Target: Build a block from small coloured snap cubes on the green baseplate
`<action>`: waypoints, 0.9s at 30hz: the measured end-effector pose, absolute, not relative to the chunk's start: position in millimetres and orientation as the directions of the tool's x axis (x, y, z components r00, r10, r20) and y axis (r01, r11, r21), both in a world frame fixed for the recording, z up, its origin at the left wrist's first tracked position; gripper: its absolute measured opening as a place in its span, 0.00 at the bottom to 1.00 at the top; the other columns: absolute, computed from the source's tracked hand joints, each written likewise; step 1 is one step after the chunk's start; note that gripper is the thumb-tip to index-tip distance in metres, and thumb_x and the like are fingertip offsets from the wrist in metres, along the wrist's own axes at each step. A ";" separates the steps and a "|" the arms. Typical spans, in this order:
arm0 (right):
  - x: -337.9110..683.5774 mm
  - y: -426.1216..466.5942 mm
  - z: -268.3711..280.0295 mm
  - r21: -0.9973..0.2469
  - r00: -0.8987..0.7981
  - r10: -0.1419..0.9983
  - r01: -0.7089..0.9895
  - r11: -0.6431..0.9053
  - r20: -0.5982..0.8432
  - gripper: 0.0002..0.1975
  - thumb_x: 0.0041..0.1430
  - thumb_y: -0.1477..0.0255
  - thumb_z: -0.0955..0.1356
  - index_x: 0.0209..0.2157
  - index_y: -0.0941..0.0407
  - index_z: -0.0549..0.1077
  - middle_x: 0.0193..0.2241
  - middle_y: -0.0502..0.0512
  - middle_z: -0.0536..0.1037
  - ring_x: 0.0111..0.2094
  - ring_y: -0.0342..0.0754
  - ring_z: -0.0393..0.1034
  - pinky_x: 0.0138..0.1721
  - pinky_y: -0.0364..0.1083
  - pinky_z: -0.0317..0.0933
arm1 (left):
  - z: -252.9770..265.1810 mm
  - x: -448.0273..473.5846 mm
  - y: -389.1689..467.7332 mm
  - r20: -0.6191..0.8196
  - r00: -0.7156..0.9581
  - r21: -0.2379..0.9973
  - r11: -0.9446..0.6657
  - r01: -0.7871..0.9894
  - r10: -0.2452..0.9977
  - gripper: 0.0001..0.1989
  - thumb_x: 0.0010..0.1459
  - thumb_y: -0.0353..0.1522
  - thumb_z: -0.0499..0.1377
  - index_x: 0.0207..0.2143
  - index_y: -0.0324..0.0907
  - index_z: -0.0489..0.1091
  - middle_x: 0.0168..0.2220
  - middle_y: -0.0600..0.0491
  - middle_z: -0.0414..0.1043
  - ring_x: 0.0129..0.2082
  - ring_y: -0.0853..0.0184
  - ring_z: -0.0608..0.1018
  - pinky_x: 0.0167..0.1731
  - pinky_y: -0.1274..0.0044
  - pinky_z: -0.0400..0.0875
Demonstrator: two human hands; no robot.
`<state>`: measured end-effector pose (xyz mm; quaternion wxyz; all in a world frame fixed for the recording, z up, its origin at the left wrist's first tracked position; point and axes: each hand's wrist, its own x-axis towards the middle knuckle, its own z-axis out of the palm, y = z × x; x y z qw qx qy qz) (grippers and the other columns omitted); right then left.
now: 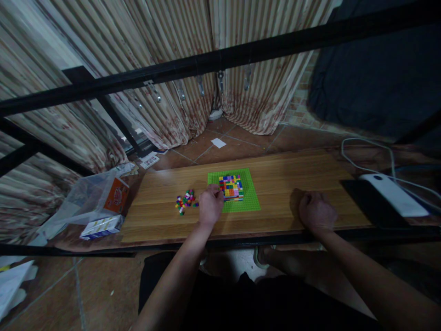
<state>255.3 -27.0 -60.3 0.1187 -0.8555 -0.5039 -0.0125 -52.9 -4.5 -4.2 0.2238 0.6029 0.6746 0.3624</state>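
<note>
My left hand (211,203) is at the left side of a multicoloured block of toy bricks (231,187), its thumb and fingers pinched together. Whatever those fingertips hold is too small to make out. The brick block stands on a green studded baseplate (253,195). Left of the hand, a loose pile of small coloured bricks (186,198) lies on the wooden board (275,184). Well to the right of the baseplate, my right hand (317,211) rests on the board with its fingers curled into a loose fist, and nothing shows in it.
At the left stand a clear plastic bin (93,193) with an orange label and a small white-and-purple box (102,227). A white device (392,195) with a cable and a dark flat panel (372,202) lie at the right. A black metal bar (193,64) crosses beyond the board.
</note>
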 end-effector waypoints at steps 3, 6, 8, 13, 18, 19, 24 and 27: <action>255.7 -27.0 -60.3 -0.187 0.490 0.862 0.866 -0.464 0.133 0.18 0.68 0.67 0.56 0.45 0.58 0.74 0.43 0.67 0.77 0.38 0.61 0.75 0.32 0.51 0.61 | -12.2 -52.9 0.4 0.092 -0.251 0.845 0.058 0.532 0.964 0.08 0.52 0.25 0.60 0.36 0.38 0.75 0.33 0.47 0.80 0.34 0.63 0.81 0.36 0.75 0.72; 256.5 -26.6 -61.4 -0.187 0.482 0.865 0.871 -0.455 0.139 0.18 0.68 0.67 0.56 0.45 0.58 0.74 0.43 0.66 0.77 0.38 0.60 0.75 0.33 0.51 0.61 | -20.0 -54.9 5.4 0.005 -0.312 0.922 0.117 0.370 0.950 0.05 0.50 0.26 0.62 0.32 0.38 0.74 0.28 0.51 0.78 0.30 0.66 0.79 0.32 0.77 0.72; 257.0 -26.2 -62.2 -0.186 0.482 0.865 0.871 -0.455 0.142 0.18 0.67 0.67 0.56 0.46 0.58 0.74 0.43 0.66 0.77 0.38 0.59 0.75 0.33 0.51 0.61 | -23.1 -56.8 7.0 -0.070 -0.328 0.955 0.159 0.251 0.942 0.05 0.48 0.28 0.64 0.31 0.38 0.74 0.24 0.53 0.75 0.24 0.69 0.77 0.27 0.78 0.71; 256.9 -26.2 -63.5 -0.183 0.495 0.859 0.863 -0.470 0.128 0.17 0.67 0.67 0.57 0.46 0.58 0.74 0.43 0.66 0.76 0.36 0.59 0.75 0.32 0.51 0.61 | -22.8 -57.0 6.1 -0.213 -0.310 0.974 0.227 0.008 0.926 0.09 0.44 0.29 0.66 0.31 0.37 0.74 0.21 0.57 0.72 0.17 0.74 0.72 0.22 0.80 0.69; 255.3 -27.5 -63.5 -0.178 0.491 0.858 0.867 -0.465 0.150 0.18 0.67 0.67 0.57 0.46 0.58 0.73 0.43 0.67 0.76 0.37 0.59 0.75 0.33 0.51 0.61 | -23.9 -51.9 7.1 -0.275 -0.306 0.961 0.250 -0.120 0.911 0.08 0.44 0.27 0.64 0.30 0.38 0.71 0.21 0.58 0.71 0.18 0.75 0.72 0.25 0.80 0.72; 255.2 -27.8 -63.4 -0.177 0.487 0.859 0.869 -0.461 0.154 0.18 0.67 0.67 0.57 0.46 0.58 0.73 0.43 0.67 0.76 0.37 0.59 0.75 0.33 0.51 0.61 | -24.7 -50.8 7.5 -0.283 -0.311 0.958 0.251 -0.137 0.907 0.08 0.44 0.27 0.64 0.29 0.38 0.71 0.21 0.59 0.71 0.18 0.75 0.72 0.25 0.79 0.73; 258.1 -28.3 -64.6 -0.188 0.473 0.869 0.875 -0.446 0.144 0.19 0.66 0.66 0.55 0.46 0.57 0.73 0.44 0.68 0.77 0.38 0.61 0.76 0.33 0.52 0.64 | -26.7 -45.5 7.9 -0.272 -0.356 0.960 0.225 -0.167 0.894 0.07 0.41 0.26 0.65 0.26 0.38 0.70 0.19 0.60 0.68 0.17 0.75 0.71 0.23 0.79 0.71; 260.5 -26.9 -67.4 -0.203 0.472 0.872 0.874 -0.442 0.132 0.19 0.66 0.65 0.55 0.45 0.56 0.73 0.44 0.68 0.77 0.38 0.63 0.77 0.33 0.54 0.65 | -24.4 -44.8 6.1 -0.235 -0.371 0.970 0.191 -0.151 0.899 0.06 0.42 0.26 0.65 0.25 0.39 0.70 0.18 0.60 0.68 0.18 0.74 0.71 0.22 0.80 0.70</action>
